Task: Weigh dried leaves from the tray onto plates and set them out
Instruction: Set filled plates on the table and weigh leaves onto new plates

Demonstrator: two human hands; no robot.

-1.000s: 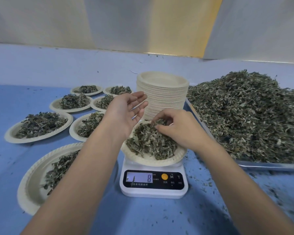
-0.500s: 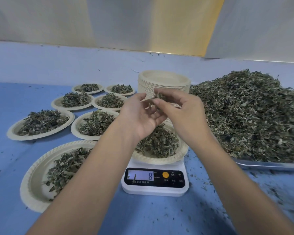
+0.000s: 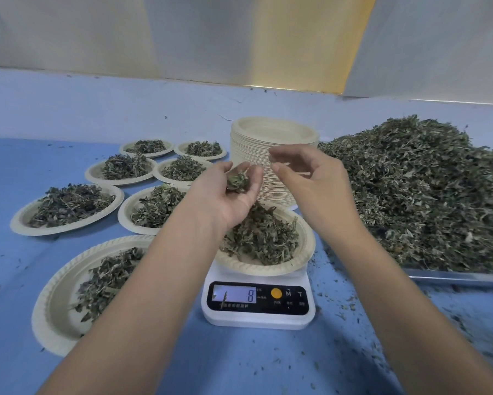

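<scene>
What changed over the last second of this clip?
The right hand lifted a clump off the plate on the scale into the left hand, which cups it, then drew back rightward, empty. Scale still reads 8; filled plates unmoved.

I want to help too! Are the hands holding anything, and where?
The left hand cups a small clump of leaves in its curled fingers; the right hand seems empty.

head view, forward and down, close
</scene>
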